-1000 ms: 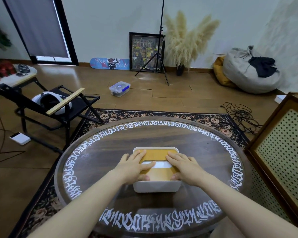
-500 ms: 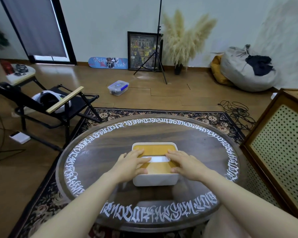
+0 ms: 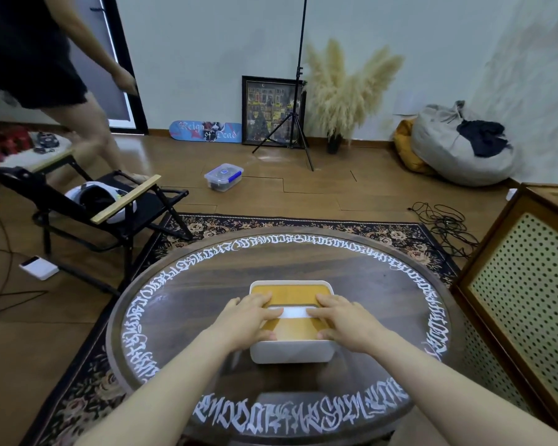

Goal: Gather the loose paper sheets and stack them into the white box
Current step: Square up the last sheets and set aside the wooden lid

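Hands, two: left hand (image 3: pixel 248 320), right hand (image 3: pixel 343 320), fingers flat (gripping nothing) on one white box (image 3: pixel 290 352), one round table (image 3: pixel 187 304).

Both forearms stretched forward and converging, left hand (image 3: pixel 246 320) palm down with fingers spread flat, right hand (image 3: pixel 344 320) mirroring it, fingertips nearly meeting, thumbs tucked low

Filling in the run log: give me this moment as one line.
left hand flat on lid | right hand flat on lid | white box covered, on round table | loose sheets: none visible
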Demonstrator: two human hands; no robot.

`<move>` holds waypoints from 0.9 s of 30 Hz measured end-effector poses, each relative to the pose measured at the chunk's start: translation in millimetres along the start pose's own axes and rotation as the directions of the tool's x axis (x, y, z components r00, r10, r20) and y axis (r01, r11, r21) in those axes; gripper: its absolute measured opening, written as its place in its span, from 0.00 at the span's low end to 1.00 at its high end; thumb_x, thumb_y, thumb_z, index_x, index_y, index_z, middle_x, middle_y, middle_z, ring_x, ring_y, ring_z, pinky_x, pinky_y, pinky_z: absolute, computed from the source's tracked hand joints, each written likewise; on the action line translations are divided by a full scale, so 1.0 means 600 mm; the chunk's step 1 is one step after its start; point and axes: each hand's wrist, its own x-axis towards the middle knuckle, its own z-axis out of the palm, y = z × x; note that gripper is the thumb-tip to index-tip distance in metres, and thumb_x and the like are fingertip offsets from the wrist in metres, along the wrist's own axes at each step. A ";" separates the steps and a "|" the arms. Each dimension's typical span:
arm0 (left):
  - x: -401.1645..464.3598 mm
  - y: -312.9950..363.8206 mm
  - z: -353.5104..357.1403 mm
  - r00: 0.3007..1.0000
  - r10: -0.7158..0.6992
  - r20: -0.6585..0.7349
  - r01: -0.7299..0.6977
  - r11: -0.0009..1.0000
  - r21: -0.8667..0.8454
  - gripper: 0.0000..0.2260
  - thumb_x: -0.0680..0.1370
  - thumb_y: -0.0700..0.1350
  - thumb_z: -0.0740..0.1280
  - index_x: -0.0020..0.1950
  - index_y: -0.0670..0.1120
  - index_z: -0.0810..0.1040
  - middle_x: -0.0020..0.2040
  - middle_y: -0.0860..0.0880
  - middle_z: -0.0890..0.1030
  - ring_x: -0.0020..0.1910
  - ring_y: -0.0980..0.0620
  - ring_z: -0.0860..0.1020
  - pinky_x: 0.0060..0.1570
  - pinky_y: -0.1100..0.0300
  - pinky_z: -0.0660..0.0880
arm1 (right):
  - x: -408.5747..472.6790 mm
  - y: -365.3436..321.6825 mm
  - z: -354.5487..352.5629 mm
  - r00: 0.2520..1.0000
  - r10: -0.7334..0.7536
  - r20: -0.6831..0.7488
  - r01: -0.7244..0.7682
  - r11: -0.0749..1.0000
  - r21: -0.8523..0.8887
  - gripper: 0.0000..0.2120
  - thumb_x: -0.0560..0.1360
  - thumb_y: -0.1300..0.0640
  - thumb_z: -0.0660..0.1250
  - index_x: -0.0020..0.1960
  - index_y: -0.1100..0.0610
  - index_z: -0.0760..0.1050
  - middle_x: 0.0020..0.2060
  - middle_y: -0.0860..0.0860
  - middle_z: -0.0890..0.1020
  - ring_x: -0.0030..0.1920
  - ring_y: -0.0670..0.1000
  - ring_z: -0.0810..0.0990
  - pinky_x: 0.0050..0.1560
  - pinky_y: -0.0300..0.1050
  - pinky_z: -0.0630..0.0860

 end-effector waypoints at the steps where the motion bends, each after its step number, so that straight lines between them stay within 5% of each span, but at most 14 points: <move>1: 0.002 0.000 -0.004 1.000 0.004 0.015 -0.004 1.000 0.026 0.25 0.79 0.57 0.61 0.75 0.59 0.61 0.79 0.50 0.52 0.77 0.50 0.51 0.74 0.46 0.49 | 0.000 -0.001 -0.001 1.000 0.000 0.006 0.000 1.000 -0.006 0.26 0.79 0.46 0.62 0.75 0.44 0.60 0.76 0.48 0.57 0.75 0.51 0.55 0.71 0.49 0.60; 7: 0.016 0.008 -0.024 0.998 0.012 0.058 -0.018 0.995 0.095 0.35 0.77 0.55 0.65 0.79 0.54 0.50 0.79 0.50 0.52 0.77 0.51 0.52 0.75 0.45 0.43 | 0.005 -0.001 -0.011 1.000 0.017 0.026 -0.017 1.000 0.024 0.29 0.76 0.47 0.66 0.75 0.47 0.61 0.76 0.50 0.60 0.74 0.52 0.60 0.70 0.48 0.60; 12: 0.015 0.002 -0.024 0.998 0.005 0.066 -0.006 1.000 0.023 0.37 0.76 0.56 0.67 0.78 0.47 0.51 0.79 0.51 0.50 0.77 0.53 0.52 0.74 0.45 0.42 | 0.006 0.013 -0.017 0.996 0.083 0.025 -0.086 0.986 0.143 0.27 0.71 0.51 0.72 0.66 0.49 0.65 0.61 0.52 0.76 0.59 0.55 0.73 0.52 0.47 0.69; 19: 0.010 -0.007 -0.017 0.998 0.010 0.065 -0.008 0.999 -0.037 0.37 0.77 0.59 0.63 0.79 0.49 0.48 0.79 0.54 0.45 0.77 0.55 0.47 0.75 0.46 0.44 | 0.012 0.020 -0.017 0.994 0.051 0.098 -0.064 0.988 0.141 0.37 0.73 0.53 0.71 0.77 0.48 0.56 0.76 0.46 0.59 0.74 0.54 0.61 0.73 0.48 0.59; 27: 0.019 -0.015 -0.020 0.998 0.030 0.062 -0.028 0.999 -0.036 0.37 0.76 0.61 0.63 0.79 0.51 0.50 0.79 0.54 0.47 0.77 0.55 0.49 0.73 0.51 0.47 | 0.027 0.019 -0.026 0.991 0.043 0.127 -0.049 0.997 0.051 0.38 0.73 0.53 0.71 0.77 0.47 0.56 0.77 0.45 0.56 0.75 0.52 0.59 0.73 0.49 0.60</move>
